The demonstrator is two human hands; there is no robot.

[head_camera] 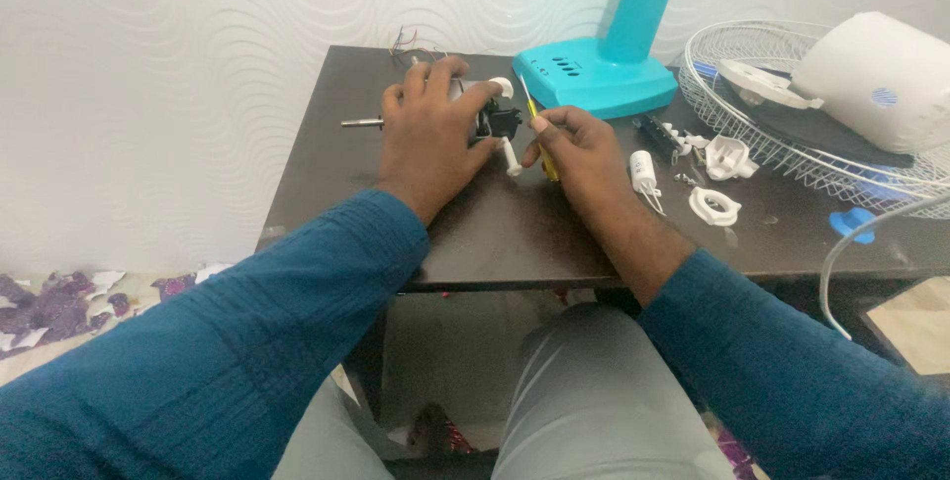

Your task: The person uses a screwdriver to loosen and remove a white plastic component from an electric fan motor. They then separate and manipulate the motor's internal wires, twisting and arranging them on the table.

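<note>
Left hand [427, 134] clamped over a fan motor [485, 114] on the dark table [515, 233], fingers curled around its body; most of the motor is hidden under the palm. Its metal shaft [362, 123] sticks out away from the teal fan base [594, 74], and coloured wires [408, 45] show behind the hand. Right hand [579, 144] is closed in a pinch grip on a yellow screwdriver [537, 129]; the tip sits at the motor, just in front of the base, contact point hard to make out. No containers in view. Past the right hand from the base: white capacitor [643, 173], two white plastic parts [714, 205], black part [658, 134]. Wire fan guard [782, 153] with white motor cover [876, 74] on it, cut off at the frame edge.
</note>
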